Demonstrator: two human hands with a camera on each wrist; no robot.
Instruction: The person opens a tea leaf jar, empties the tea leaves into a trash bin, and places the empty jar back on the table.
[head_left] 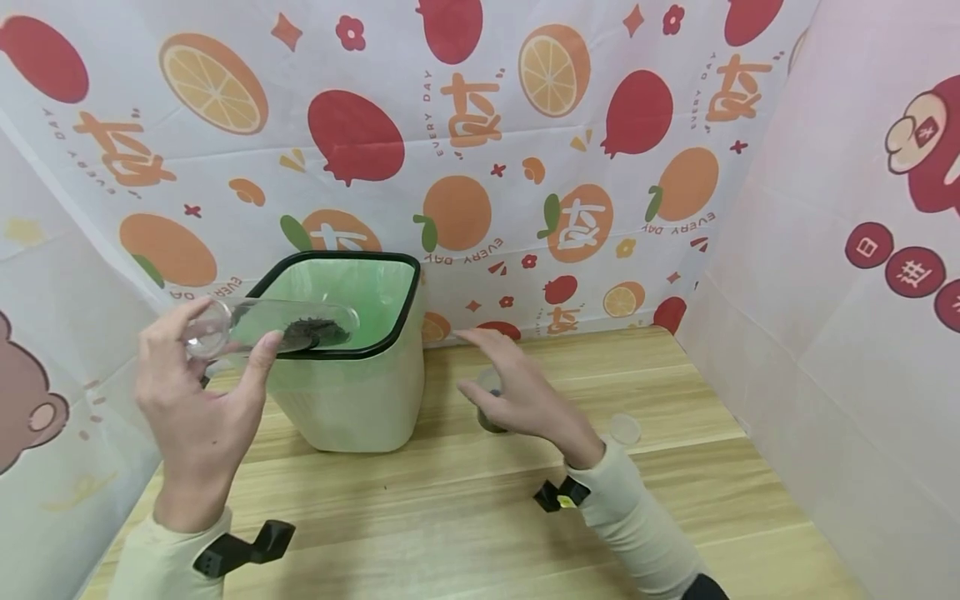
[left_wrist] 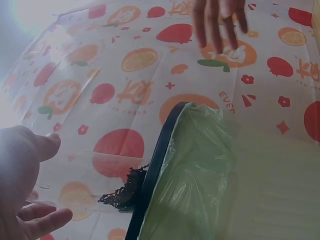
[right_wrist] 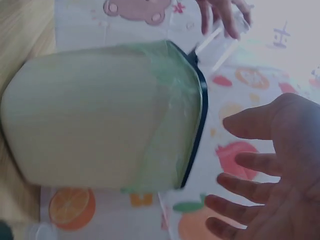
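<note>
My left hand (head_left: pixel 197 417) holds a clear cylindrical container (head_left: pixel 258 317) tipped nearly sideways, its far end over the rim of a pale bin (head_left: pixel 341 408). Dark, shredded, leaf-like bits (head_left: pixel 318 332) lie in that far end; the left wrist view shows them as a dark clump (left_wrist: pixel 125 190) beside the bin's black rim (left_wrist: pixel 159 160). A translucent green bag (left_wrist: pixel 192 170) lines the bin. To the right, my right hand (head_left: pixel 517 396) hovers with fingers extended and holds nothing. Behind it, a small clear container with dark contents (head_left: pixel 491 422) is partly hidden.
A round translucent lid (head_left: pixel 626 429) lies on the wood-grain table (head_left: pixel 450 533) right of the right hand. Fruit-patterned sheeting (head_left: pixel 480 283) hangs behind the bin, with pale sheeting (head_left: pixel 795 317) at the right side.
</note>
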